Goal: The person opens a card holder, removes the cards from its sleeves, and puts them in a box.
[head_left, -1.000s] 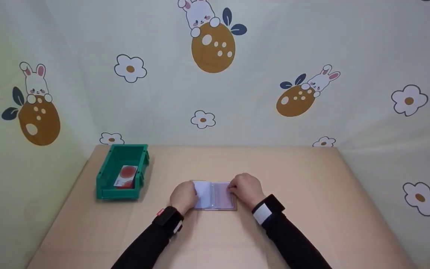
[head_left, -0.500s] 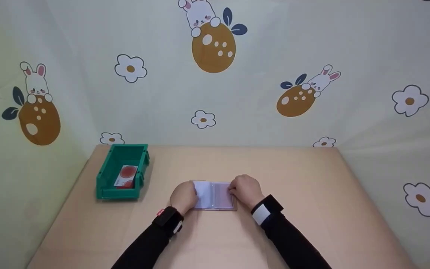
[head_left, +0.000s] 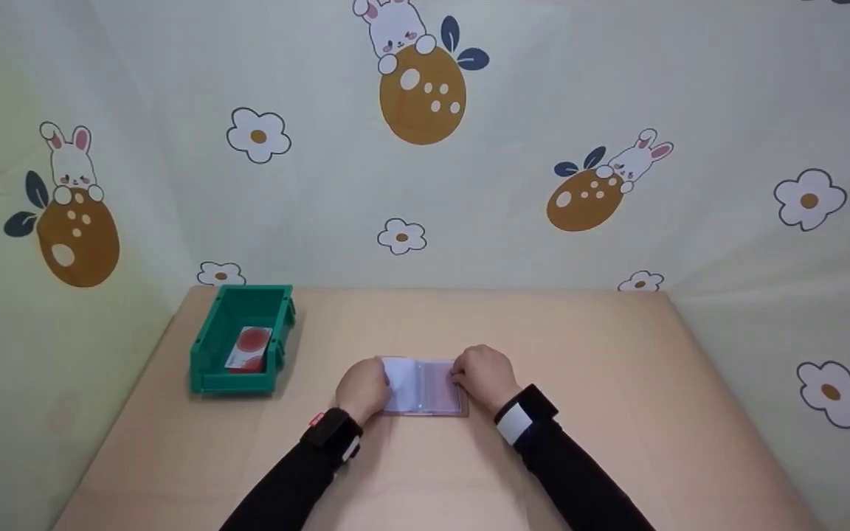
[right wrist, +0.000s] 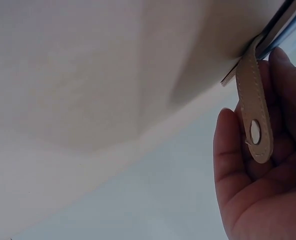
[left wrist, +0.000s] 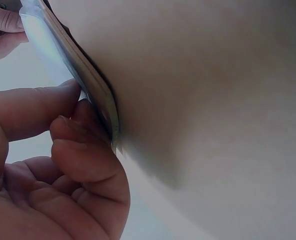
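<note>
A small card holder (head_left: 403, 387) lies spread on the table in the head view, with clear plastic sleeves and a tan cover. At its left edge my left hand (head_left: 362, 389) pinches the sleeves between thumb and curled index finger, as the left wrist view also shows. My right hand (head_left: 487, 375) pinches the upper right edge with thumb and fingertips. A tan stitched strap (right wrist: 252, 95) with a metal snap (right wrist: 255, 132) hangs from the holder in front of my right palm in the right wrist view. My fingers cover both outer edges of the holder.
A green plastic bin (head_left: 233, 382) stands at the back left of the table (head_left: 580, 346). Inside it lie red-and-white cards (head_left: 251, 343). A patterned curtain (head_left: 307, 206) with rabbits and flowers borders the table at the back and sides.
My right hand and wrist have shifted slightly down and left. The left hand, the card holder and the bin look the same.
</note>
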`<state>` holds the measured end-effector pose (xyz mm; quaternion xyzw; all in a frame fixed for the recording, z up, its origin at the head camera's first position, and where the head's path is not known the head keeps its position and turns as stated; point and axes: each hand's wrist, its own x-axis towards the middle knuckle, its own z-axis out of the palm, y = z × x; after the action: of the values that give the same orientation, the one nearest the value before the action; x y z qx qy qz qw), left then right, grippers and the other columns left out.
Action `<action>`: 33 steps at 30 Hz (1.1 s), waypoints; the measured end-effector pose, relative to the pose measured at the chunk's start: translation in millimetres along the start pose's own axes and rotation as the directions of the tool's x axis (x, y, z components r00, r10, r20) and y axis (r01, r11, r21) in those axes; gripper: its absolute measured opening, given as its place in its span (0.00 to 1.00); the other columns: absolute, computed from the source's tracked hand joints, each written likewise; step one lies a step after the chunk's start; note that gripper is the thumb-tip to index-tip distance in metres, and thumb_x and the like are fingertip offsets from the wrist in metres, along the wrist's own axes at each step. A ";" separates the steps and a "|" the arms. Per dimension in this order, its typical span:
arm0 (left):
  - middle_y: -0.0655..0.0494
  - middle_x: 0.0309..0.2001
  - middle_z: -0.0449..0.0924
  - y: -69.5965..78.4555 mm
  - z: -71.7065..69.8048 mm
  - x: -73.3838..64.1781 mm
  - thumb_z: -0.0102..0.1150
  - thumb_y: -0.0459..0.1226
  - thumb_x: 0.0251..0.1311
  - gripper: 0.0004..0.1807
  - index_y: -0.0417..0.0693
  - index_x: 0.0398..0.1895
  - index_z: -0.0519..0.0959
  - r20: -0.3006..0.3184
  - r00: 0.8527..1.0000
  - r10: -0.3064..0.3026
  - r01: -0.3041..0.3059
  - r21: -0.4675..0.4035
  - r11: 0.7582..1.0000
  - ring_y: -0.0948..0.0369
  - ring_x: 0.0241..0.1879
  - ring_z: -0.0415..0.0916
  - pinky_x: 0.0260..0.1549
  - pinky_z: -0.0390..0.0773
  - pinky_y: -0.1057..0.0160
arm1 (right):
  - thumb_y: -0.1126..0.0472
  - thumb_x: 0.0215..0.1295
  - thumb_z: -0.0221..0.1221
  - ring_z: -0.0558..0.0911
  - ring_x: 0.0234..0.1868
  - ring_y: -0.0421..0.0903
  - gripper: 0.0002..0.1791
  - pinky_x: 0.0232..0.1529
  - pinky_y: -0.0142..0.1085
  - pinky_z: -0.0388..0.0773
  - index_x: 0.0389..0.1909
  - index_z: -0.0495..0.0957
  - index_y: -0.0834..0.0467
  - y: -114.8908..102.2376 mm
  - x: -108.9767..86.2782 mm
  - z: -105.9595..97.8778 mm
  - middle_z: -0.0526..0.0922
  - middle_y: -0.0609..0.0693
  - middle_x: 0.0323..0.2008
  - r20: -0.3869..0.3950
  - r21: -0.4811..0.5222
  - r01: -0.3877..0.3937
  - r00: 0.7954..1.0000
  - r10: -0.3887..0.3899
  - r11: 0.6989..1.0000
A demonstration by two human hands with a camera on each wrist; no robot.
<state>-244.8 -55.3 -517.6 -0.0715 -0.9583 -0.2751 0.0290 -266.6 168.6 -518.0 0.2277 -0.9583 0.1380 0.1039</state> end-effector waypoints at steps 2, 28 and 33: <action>0.58 0.16 0.59 -0.2 1.1 0.4 0.57 0.24 0.46 0.21 0.50 0.12 0.59 0.001 1.000 -0.002 0.002 0.001 1.000 0.58 0.19 0.59 0.22 0.62 0.61 | 0.62 0.53 0.72 0.83 0.34 0.47 0.02 0.37 0.41 0.80 0.29 0.89 0.56 -1.3 -0.2 0.8 0.85 0.48 0.29 -0.003 -0.011 0.004 1.000 -0.004 1.000; 0.54 0.20 0.69 0.6 -0.4 0.4 0.57 0.23 0.45 0.18 0.49 0.14 0.62 -0.006 1.000 0.003 -0.003 0.000 1.000 0.57 0.22 0.65 0.28 0.72 0.57 | 0.65 0.52 0.71 0.79 0.29 0.45 0.05 0.33 0.38 0.77 0.29 0.89 0.52 -19.8 13.6 14.7 0.81 0.46 0.27 0.032 0.135 0.075 0.996 -0.080 0.988; 0.54 0.21 0.71 0.3 -0.9 -0.5 0.59 0.24 0.45 0.14 0.47 0.16 0.66 -0.010 1.000 0.014 -0.014 -0.006 1.000 0.56 0.23 0.67 0.29 0.74 0.55 | 0.64 0.53 0.70 0.78 0.31 0.44 0.04 0.34 0.38 0.77 0.30 0.88 0.53 -26.6 15.5 15.1 0.81 0.47 0.29 0.054 0.116 0.063 0.996 -0.069 0.991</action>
<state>-244.3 -55.6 -516.7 -0.0770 -0.9568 -0.2781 0.0356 -269.8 134.8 -522.3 0.2688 -0.9433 0.1825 0.0676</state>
